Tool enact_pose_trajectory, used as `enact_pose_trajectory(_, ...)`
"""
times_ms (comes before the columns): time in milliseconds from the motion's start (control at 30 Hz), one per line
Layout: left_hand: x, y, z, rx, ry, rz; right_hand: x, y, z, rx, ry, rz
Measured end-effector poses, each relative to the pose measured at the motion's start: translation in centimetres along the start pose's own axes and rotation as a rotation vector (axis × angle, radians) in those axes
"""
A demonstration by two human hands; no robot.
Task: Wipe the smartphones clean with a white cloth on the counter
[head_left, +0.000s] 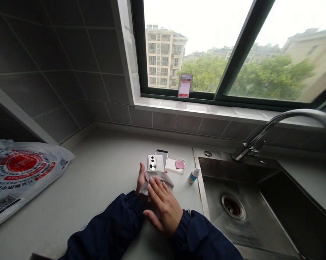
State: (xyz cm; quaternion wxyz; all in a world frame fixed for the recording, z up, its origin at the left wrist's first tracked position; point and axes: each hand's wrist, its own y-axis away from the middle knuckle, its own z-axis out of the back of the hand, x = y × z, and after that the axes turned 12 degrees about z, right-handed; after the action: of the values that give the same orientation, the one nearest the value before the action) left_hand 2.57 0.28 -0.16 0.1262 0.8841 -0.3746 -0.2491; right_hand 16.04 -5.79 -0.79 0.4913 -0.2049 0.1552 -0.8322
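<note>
A white smartphone (159, 162) is held back side up in my left hand (140, 179), whose thumb shows along its left edge while most of the other fingers are hidden beneath. A light grey cloth (166, 178) covers the phone's lower part. My right hand (165, 204) lies flat on this cloth, fingers stretched out and thumb spread away. Just behind the held phone, a second phone (163, 156) with a dark top edge rests on the counter. Beside it lies a clear phone case (172, 165) with a pink square piece (179, 165) on it. A small white-capped spray bottle (194, 175) stands to the right.
A steel sink (214, 224) with a curved faucet (260, 131) occupies the right side. On the left, a printed plastic bag (22, 173) lies on the pale counter (103, 159). A window (200, 54) is behind, above a tiled ledge.
</note>
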Motion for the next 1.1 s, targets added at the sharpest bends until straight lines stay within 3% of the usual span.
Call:
enact_pose_trajectory(100,1.2,-0.4,0.4,0.129,-0.007,-0.078,-0.3,0.2,-0.5,-0.022,0.038,-0.080)
enact_pose_trajectory(233,2.3,-1.6,1.5,0.283,-0.078,-0.052,-1.0,0.4,-1.0,-0.069,0.096,-0.138)
enact_pose_trajectory(367,3.0,-2.8,2.3,0.321,-0.119,-0.093,-1.4,0.3,-1.0,-0.141,0.147,-0.174)
enact_pose_trajectory(533,3.6,-2.4,1.7,0.297,-0.137,-0.198,-2.2,0.4,-0.7,-0.207,0.166,-0.242)
enact_pose_trajectory(700,3.4,-1.6,0.4,0.307,-0.054,-0.134,-2.5,0.6,-0.7,-0.219,0.149,-0.235)
enact_pose_trajectory(800,3.1,-1.5,0.0,0.235,0.024,-0.123,-2.3,0.6,-0.8,-0.192,0.136,-0.181)
enact_pose_trajectory(933,2.9,-1.5,0.2,0.162,0.041,-0.143,-1.9,0.5,-0.8,-0.145,0.119,-0.125)
enact_pose_trajectory(1100,3.1,-1.9,0.8,0.185,0.006,-0.136,-1.7,0.4,-0.7,-0.157,0.128,-0.140)
